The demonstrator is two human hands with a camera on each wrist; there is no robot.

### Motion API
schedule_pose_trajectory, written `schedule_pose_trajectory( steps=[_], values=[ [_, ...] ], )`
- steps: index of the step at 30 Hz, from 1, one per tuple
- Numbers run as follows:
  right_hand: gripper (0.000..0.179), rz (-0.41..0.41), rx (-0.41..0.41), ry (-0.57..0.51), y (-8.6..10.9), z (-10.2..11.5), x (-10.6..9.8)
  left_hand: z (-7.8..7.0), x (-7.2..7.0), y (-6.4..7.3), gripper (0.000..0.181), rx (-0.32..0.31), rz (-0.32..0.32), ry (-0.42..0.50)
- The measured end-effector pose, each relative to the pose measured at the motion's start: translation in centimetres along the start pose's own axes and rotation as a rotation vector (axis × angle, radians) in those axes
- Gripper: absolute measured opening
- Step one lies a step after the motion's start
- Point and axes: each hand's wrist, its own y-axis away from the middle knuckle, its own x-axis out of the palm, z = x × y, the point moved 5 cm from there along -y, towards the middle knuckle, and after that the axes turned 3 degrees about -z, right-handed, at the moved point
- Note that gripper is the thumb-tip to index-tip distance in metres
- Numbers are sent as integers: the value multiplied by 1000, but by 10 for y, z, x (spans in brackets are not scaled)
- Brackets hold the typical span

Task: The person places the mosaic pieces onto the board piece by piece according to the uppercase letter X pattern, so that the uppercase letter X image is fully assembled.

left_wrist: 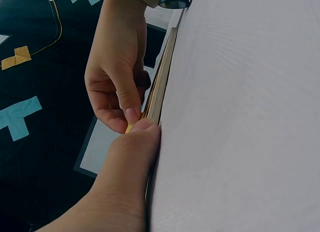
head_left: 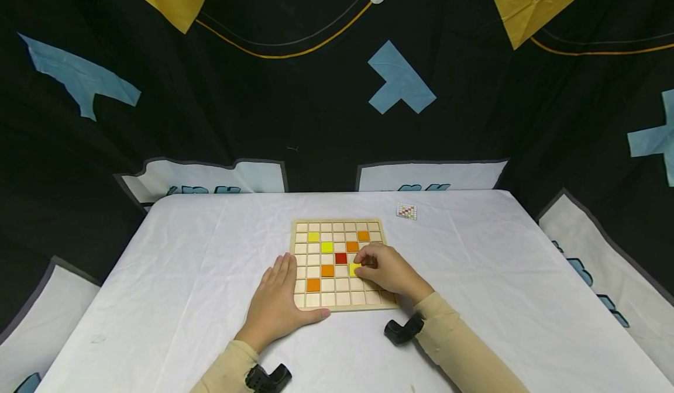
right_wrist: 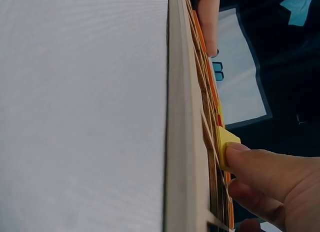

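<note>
A wooden grid board (head_left: pixel 363 307) lies on the table, its square cells mostly pale, with several coloured tiles among them. My right hand (head_left: pixel 389 271) is over the board's right half and pinches a yellow tile (right_wrist: pixel 226 144) between thumb and fingertips. In the right wrist view that tile stands tilted at the grid. My left hand (head_left: pixel 275 304) rests at the board's left side with fingers straight, its thumb (left_wrist: pixel 135 147) along the front edge. Left of the pinched tile is a red tile (head_left: pixel 340 258). Orange tiles, such as one near the front left (head_left: pixel 313 285), form a diagonal.
A small card with a coloured grid pattern (head_left: pixel 406 211) lies beyond the board, to its right. White cloth (head_left: pixel 158 288) covers the table. Behind it hangs a black curtain (head_left: pixel 316 112) with blue and yellow shapes.
</note>
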Motion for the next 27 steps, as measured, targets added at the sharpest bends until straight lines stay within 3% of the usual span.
schedule_pose_trajectory(
  steps=[15,27],
  values=[
    [22,50,24,12,11,-4,-9,1,1,0,140,13,-15,-6],
    [33,17,61,99,37,-32,-45,1,2,-1,140,15,-16,1]
  ],
)
